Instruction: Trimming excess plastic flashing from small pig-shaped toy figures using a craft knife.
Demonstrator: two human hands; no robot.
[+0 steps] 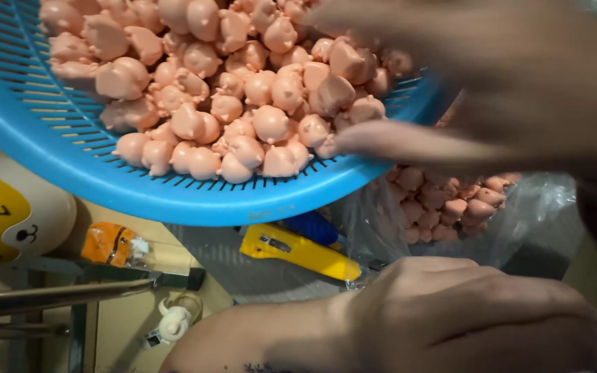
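Dozens of items: small pink pig-shaped figurines, heaped in a blue slotted plastic basket; the pile slumps toward the near rim, consistent with the basket being tilted that way.
Basket position: raised above the work surface, filling the upper left of the view; its rim overhangs a clear plastic bag.
Bag contents: more of the same pink figurines, seen through the film just below and right of the basket rim; the bag mouth appears to face the basket, though the opening itself is hidden.
Right hand: blurred, at the basket's right rim; one finger stretches across the edge and touches or nearly touches the lowest figurines, as if sweeping them over the lip. Fingers extended, not wrapped round anything I can make out.
Left hand: low in the frame, back of hand up, fingers curled downward at the near edge of the bag; cannot tell whether they pinch the film, since the fingertips are hidden.
Basket support: not visible which hand, if any, carries it.
Bench items: yellow utility knife lying under the basket rim, just beside the bag; orange packet to its left; white-and-yellow rounded toy at far left; metal bar; small white clip-like piece.
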